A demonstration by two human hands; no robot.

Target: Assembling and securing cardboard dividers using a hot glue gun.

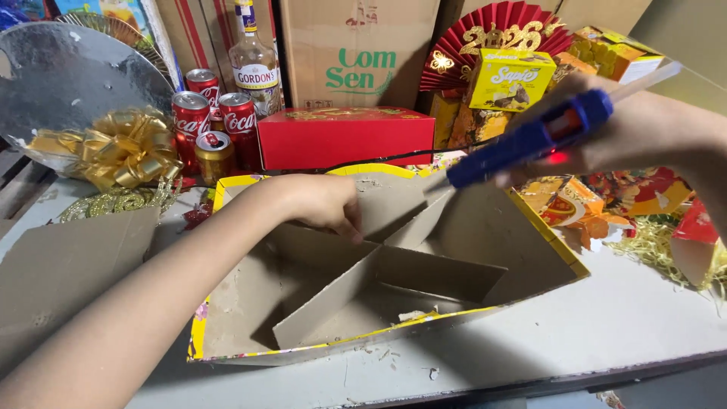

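We note the left hand [327, 203] pinching the top edge of the cardboard divider [356, 284] inside the yellow-rimmed box [541, 231] on the desk [606, 326]. The right hand [644, 125] grips a blue glue gun [530, 140], nozzle pointing left-down at the divider's far end, just right of the left hand.

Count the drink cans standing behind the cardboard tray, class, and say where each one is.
4. Three red cans cluster left of the red box; a gold can stands in front. Others may be hidden behind.
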